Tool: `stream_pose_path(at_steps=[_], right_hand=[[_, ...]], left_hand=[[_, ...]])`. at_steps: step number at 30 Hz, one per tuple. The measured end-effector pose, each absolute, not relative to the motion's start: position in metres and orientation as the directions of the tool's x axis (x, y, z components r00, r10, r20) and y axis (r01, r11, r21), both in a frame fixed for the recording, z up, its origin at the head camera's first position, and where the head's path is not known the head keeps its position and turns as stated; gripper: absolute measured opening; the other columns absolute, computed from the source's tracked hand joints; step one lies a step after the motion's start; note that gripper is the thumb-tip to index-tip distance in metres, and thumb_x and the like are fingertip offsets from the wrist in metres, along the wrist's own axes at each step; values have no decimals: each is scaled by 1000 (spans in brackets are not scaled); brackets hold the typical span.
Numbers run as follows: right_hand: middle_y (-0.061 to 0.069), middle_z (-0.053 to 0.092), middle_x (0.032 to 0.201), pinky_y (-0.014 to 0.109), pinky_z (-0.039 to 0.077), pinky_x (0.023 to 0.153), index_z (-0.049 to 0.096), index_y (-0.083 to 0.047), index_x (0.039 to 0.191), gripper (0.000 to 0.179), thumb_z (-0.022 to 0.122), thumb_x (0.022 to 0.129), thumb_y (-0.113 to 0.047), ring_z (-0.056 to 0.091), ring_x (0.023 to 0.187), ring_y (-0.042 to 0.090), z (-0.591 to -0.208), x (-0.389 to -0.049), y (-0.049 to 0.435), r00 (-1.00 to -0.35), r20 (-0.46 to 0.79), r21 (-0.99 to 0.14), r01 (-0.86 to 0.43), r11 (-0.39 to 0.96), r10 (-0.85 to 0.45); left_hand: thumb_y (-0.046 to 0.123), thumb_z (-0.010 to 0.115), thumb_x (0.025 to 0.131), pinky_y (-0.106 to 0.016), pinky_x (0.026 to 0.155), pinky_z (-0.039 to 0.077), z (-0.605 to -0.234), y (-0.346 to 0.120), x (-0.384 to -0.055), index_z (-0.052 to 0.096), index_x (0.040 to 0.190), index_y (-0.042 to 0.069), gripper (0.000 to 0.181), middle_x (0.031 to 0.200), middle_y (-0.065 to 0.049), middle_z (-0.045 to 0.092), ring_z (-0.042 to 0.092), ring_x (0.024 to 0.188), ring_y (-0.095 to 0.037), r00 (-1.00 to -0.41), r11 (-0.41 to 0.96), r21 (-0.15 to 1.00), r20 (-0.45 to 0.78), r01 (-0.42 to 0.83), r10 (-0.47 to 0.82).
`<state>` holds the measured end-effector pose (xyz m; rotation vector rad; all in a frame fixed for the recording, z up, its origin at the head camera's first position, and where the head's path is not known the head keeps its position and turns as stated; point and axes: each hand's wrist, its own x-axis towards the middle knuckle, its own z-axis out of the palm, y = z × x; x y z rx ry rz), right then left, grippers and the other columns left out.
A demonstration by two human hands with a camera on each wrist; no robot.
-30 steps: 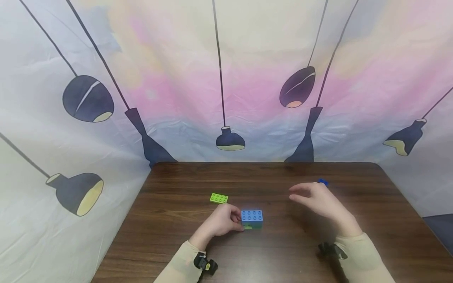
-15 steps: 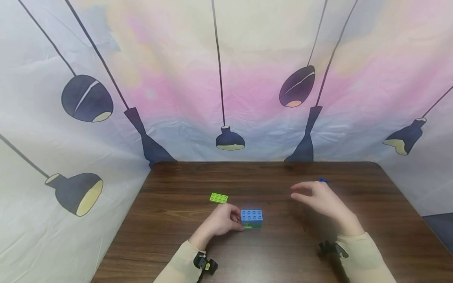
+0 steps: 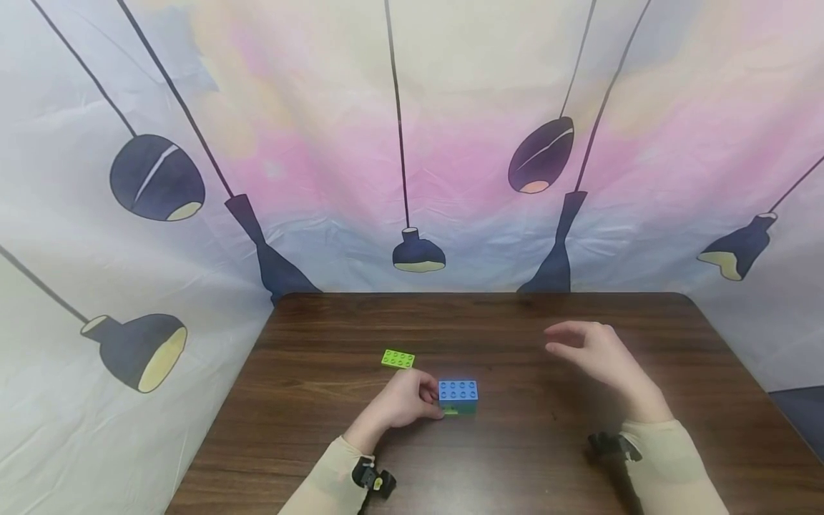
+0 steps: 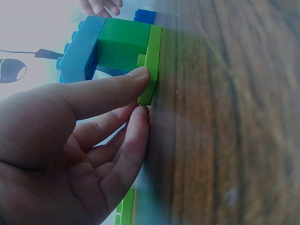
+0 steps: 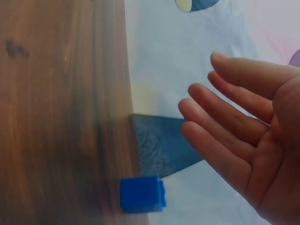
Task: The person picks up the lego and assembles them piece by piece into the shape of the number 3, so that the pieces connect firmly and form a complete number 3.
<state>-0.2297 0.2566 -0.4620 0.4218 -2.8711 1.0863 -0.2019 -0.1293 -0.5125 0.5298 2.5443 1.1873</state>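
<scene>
A small stack of toy building bricks stands on the table: a blue brick (image 3: 458,390) on top, a green brick (image 4: 123,43) in the middle and a thin lime plate (image 4: 153,61) at the bottom. My left hand (image 3: 404,400) pinches the lime plate's near end, thumb on top and fingers at its edge. To the right, my right hand (image 3: 605,357) hovers over the table with relaxed fingers, holding nothing. A dark blue brick (image 5: 142,194) lies close by it in the right wrist view; in the head view the hand hides it.
Just beyond my left hand lies a loose lime brick (image 3: 398,358) with studs up. The brown wooden table (image 3: 309,443) ends at the back against a hanging cloth (image 3: 322,143) printed with lamps.
My right hand has moved a little right and away from me, now covering the dark blue brick in the head view. The left hand and the stack stay in place.
</scene>
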Motion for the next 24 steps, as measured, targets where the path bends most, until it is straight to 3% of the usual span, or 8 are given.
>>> stream_pose_path(at_steps=[8,17,24], right_hand=[[15,77,123,58,54,94,74,-5,131,39,82,96,-18,73,112,37,-468,-234,278,-975,163,-636,-219,740,-148],[26,72,128,67,48,97,72,-2,133,40,81,97,-18,63,122,50,-471,-232,300,-988,143,-624,-142,768,-66],[30,69,131,67,49,96,68,1,136,43,79,99,-18,64,121,52,-473,-233,303,-990,137,-647,-118,753,-37]], left_hand=[[5,94,80,-27,67,51,-513,-129,-203,77,96,7,24,80,6,67,61,74,-10,-892,599,774,-103,206,440],[5,94,80,-28,67,51,-514,-130,-202,77,97,8,25,80,7,67,62,74,-10,-893,600,776,-115,193,435],[5,94,80,-28,67,51,-515,-130,-202,77,97,9,24,79,6,67,61,73,-11,-896,603,774,-110,195,431]])
